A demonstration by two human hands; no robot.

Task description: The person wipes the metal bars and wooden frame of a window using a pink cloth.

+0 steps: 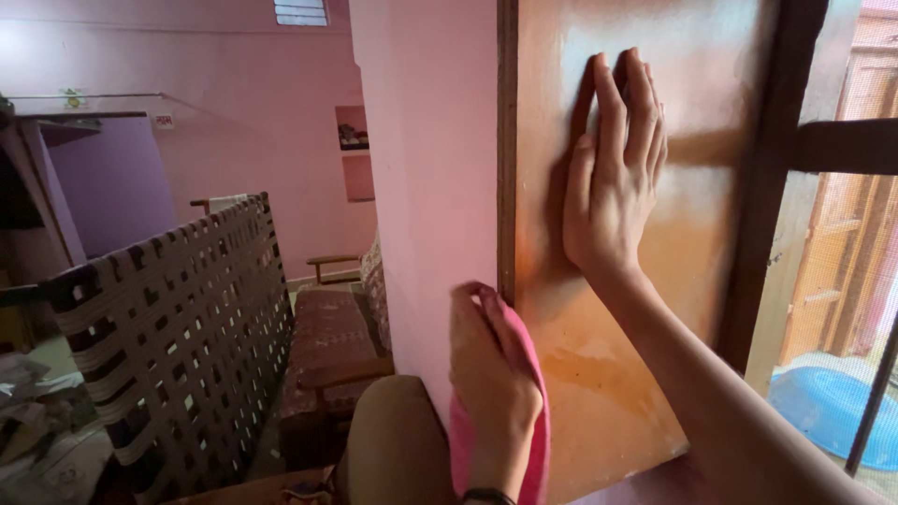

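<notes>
My right hand [613, 178] lies flat with fingers together against a glossy brown wooden shutter panel [673, 309]. My left hand [491, 379] grips a pink cloth [535, 440] and presses it at the panel's left edge, where the wood meets the pink wall [426, 187]. The cloth hangs down past my wrist, which wears a dark band.
A dark window frame [762, 178] with bars stands right of the panel; a blue tub [828, 407] shows outside. A woven cot [187, 318] leans upright at left, with a wooden-armed sofa [327, 346] beyond it.
</notes>
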